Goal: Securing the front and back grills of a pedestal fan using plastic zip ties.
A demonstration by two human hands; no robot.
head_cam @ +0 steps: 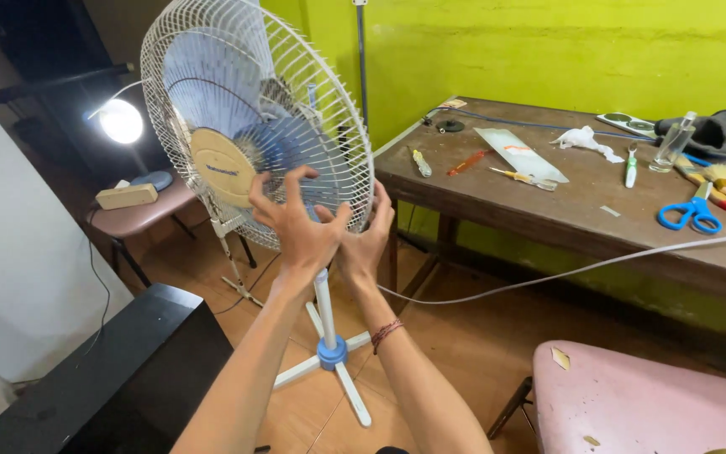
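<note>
A white pedestal fan with a round wire grille and pale blue blades stands on the tiled floor in front of me. A beige round cap sits at the grille's centre. My left hand is spread open against the lower front of the grille, fingers apart. My right hand reaches behind the lower right rim of the grille, its fingers partly hidden by the cage. The fan's white pole drops to a blue collar and a cross-shaped base.
A wooden table at right holds blue scissors, screwdrivers, a brush, a small clear bottle and a cloth. A white cable hangs off it. A pink stool is near right, a black bench near left, a lit lamp behind.
</note>
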